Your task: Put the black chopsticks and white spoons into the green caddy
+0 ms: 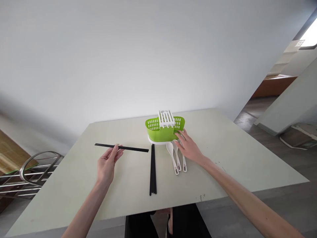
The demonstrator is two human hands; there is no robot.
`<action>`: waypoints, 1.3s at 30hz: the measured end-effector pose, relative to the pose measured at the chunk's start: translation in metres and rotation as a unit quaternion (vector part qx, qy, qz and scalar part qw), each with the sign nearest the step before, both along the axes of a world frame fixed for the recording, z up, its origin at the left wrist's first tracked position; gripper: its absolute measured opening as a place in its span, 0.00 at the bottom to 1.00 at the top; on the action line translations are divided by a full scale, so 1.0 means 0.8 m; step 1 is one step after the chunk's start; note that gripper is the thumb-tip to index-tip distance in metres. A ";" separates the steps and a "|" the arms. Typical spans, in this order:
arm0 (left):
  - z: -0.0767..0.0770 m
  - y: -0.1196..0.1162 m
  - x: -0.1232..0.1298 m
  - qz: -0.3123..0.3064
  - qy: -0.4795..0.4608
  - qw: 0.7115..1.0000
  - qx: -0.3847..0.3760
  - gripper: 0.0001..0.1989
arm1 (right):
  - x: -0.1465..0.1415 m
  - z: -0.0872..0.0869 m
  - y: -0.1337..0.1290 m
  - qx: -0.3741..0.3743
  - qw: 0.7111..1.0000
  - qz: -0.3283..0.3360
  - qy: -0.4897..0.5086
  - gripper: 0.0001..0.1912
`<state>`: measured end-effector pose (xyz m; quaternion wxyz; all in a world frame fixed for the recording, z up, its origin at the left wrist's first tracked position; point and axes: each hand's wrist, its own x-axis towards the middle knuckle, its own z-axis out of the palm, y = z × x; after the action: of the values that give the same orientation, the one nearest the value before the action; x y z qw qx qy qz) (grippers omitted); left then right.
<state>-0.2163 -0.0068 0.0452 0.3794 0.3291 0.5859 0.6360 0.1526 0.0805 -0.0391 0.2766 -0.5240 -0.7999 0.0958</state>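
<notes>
My left hand [108,162] pinches a pair of black chopsticks [133,148], held roughly level above the table's left half. On the tabletop, more black chopsticks [153,172] lie bunched together, pointing toward the basket. A green cutlery basket [162,135] with a white base and a white slatted rack [166,119] across its middle stands near the wall. At its right front corner is my right hand [188,147], fingers spread; whether they touch the basket I cannot tell. Below that hand lie white spoons [171,155], their bowls toward the basket, one partly hidden by the hand.
The pale table [230,158] meets a plain wall [148,59] at its back edge. A metal rack [34,175] stands beyond the left edge. On the floor at far right is a stool-like object [300,135]. My legs are under the front edge.
</notes>
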 end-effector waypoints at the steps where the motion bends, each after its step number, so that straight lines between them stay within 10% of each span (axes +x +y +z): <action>1: -0.005 0.000 -0.001 0.002 -0.009 1.000 -0.006 0.17 | 0.000 0.000 -0.001 -0.004 1.000 0.000 0.002 0.29; 9: -0.036 -0.007 -0.015 0.035 -0.072 0.996 -0.047 0.08 | 0.024 -0.007 -0.025 0.002 0.996 -0.021 0.092 0.32; 20: -0.057 -0.007 -0.042 0.070 -0.117 0.989 -0.061 0.04 | 0.103 -0.085 -0.038 -0.039 0.961 -0.223 0.160 0.40; 39: -0.043 0.008 -0.033 0.135 -0.153 0.978 -0.043 0.04 | 0.103 -0.084 -0.041 -0.053 0.943 -0.252 0.213 0.35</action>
<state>-0.2428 -0.0008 0.0104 0.3894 0.1289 0.5868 0.6982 0.2350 0.0478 -0.1060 0.4271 -0.6898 -0.5579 0.1747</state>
